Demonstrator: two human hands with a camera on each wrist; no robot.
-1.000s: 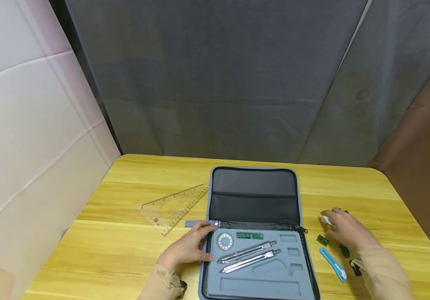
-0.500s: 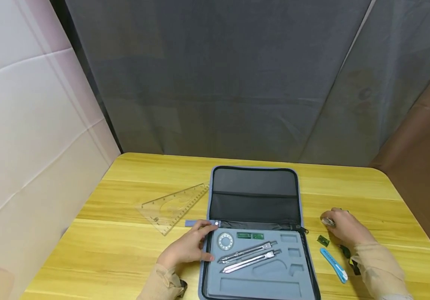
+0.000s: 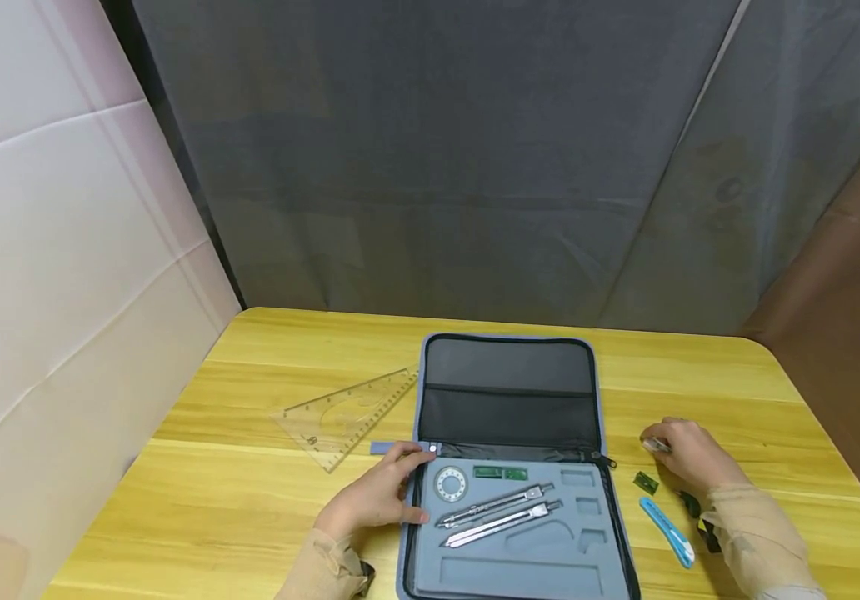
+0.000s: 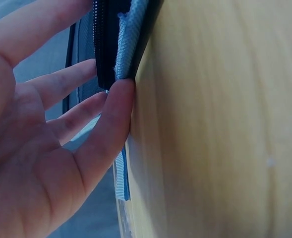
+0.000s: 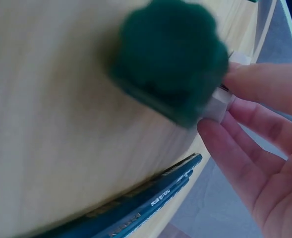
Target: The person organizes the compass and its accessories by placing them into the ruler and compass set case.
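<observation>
My left hand [image 3: 372,502] rests at the left edge of an open zip case [image 3: 520,573], fingertips on its rim; in the left wrist view those fingers touch the zipper edge. In the case's grey tray lie two silver compasses [image 3: 501,523], a round white dial [image 3: 450,482] and two small green boxes [image 3: 500,472]. Right of the case my right hand [image 3: 700,457] pinches a small white block [image 5: 216,105], which looks like an eraser, between thumb and fingers. A scalloped dark green piece [image 5: 170,54] looms blurred beside it in the right wrist view.
A clear set square [image 3: 347,417] lies left of the case. Right of it are a green box [image 3: 646,482], a blue utility knife [image 3: 667,532] and a black-and-yellow item [image 3: 709,533] partly under the sleeve. Dark green printed rods [image 5: 150,201] lie near my right hand.
My right hand has shifted and turned slightly around the white block, so less of the block shows. The left hand and the case stay where they were.
</observation>
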